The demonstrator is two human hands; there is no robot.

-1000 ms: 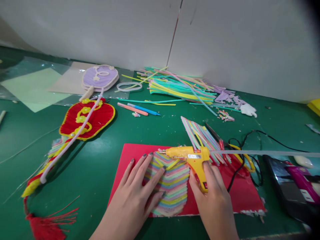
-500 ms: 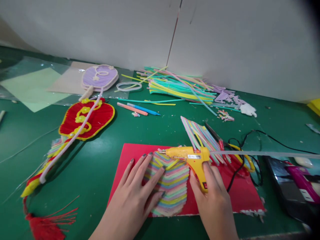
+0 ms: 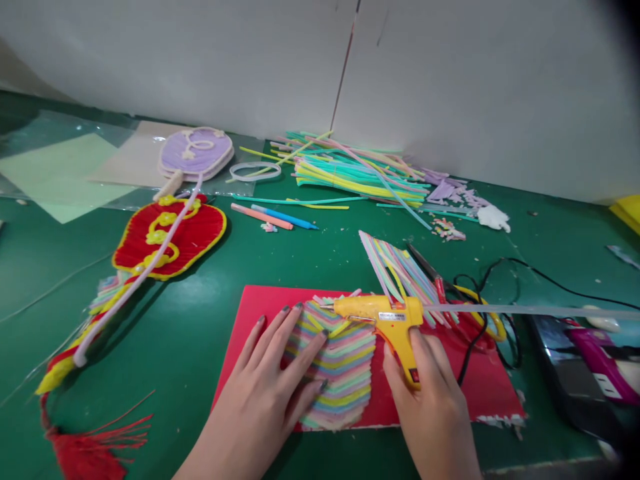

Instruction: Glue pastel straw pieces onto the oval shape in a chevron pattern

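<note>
My right hand [image 3: 431, 393] grips a yellow hot glue gun [image 3: 385, 313] by its handle, with a long translucent glue stick [image 3: 520, 309] running out of its back. The nozzle points left, over the top edge of a striped pastel piece [image 3: 345, 380] made of pipe cleaners laid in a V pattern. My left hand [image 3: 273, 373] lies on the left side of this piece with fingers spread. Beneath both is a red board [image 3: 240, 333]. A second striped strip [image 3: 385, 260] of pipe cleaners lies behind the gun, partly hidden by it.
A bundle of loose pipe cleaners [image 3: 360, 177] lies by the wall. On the left is a red and yellow fan [image 3: 170, 233] with a red tassel [image 3: 90, 450]; a purple fan [image 3: 195, 153] lies behind. Scissors [image 3: 437, 287], a black cord [image 3: 550, 277] and two markers [image 3: 280, 217] are around the board.
The glue gun has shifted very slightly right relative to the striped piece. My left hand stays in place on the piece. The whole view has moved a little.
</note>
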